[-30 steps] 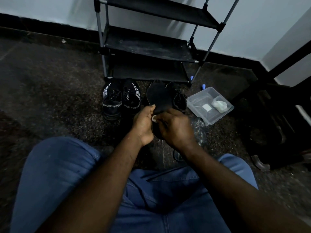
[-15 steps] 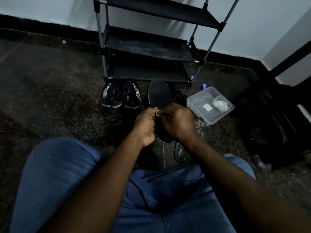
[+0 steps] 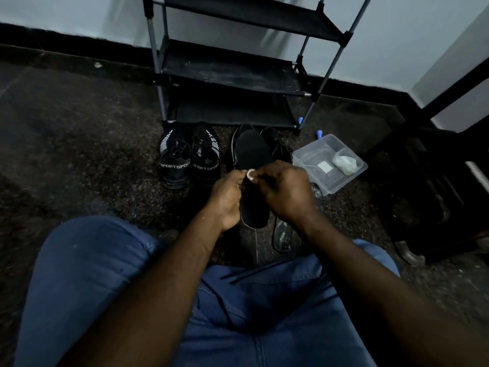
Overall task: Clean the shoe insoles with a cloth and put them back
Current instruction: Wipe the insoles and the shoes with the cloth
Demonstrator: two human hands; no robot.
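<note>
At 12 o'clock from your lap | your left hand (image 3: 227, 200) grips the insole (image 3: 251, 152) edge, steadying it | your right hand (image 3: 287, 192) curls round its middle, likely scrubbing | tub (image 3: 312, 154) at 2 o'clock.

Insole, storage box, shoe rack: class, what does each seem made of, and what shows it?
Insole: likely foam under matte black fabric; no shine. Storage box: clear glossy plastic; contents show through. Shoe rack: grey tubes, seemingly metal; dull black shelves, perhaps fabric.
</note>
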